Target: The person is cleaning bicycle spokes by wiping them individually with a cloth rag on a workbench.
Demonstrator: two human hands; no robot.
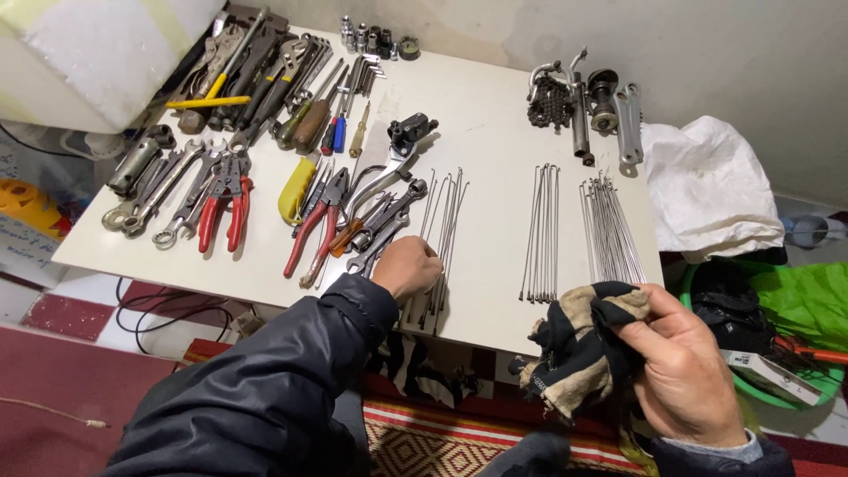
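Along the table's (pixel 495 115) near edge, the left hand (pixel 408 267) is curling its fingers onto loose spokes (pixel 444 231) (fanned flat, easy to pick singly), while the right hand (pixel 685 367) is gripping a soiled rag (pixel 579 349) just off the near-right corner.

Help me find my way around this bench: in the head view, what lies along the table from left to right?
Wrenches → red pliers → yellow-handled tool → left hand on loose spokes → middle spoke bundle → right spoke bundle, with the right hand holding a rag below it.
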